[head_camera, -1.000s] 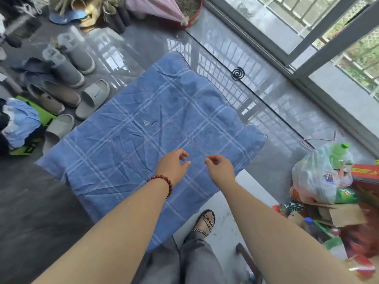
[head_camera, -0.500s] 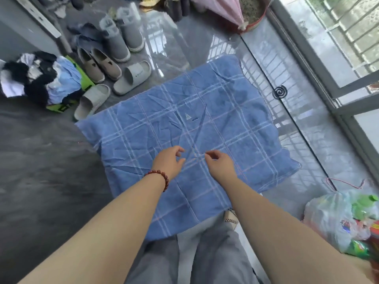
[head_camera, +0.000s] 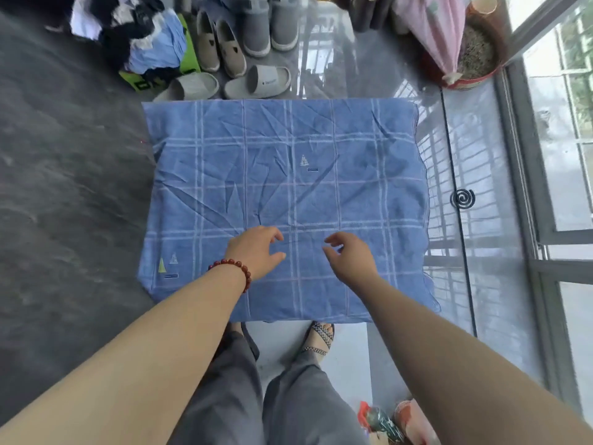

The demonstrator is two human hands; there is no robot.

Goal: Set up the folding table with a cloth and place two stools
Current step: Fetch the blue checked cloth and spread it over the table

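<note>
A blue checked cloth [head_camera: 288,187] with small sailboat marks lies spread and creased over the folding table, which it hides completely. My left hand [head_camera: 256,252], with a red bead bracelet on the wrist, hovers over the cloth's near middle with loosely curled fingers that hold nothing. Beside it, a little to the right, my right hand [head_camera: 349,255] is also loose over the cloth, thumb and fingers apart. No stools are in view.
Shoes and grey slippers [head_camera: 256,81] line the floor beyond the table, next to a pile of clothes [head_camera: 138,36]. A red pot [head_camera: 475,59] with a pink bag stands at the back right. A sliding glass door [head_camera: 545,220] and a mosquito coil [head_camera: 462,198] lie to the right.
The camera has swung so the cloth now lies square in front of me. Both hands have let go of their pinch on the cloth and opened slightly above it.
</note>
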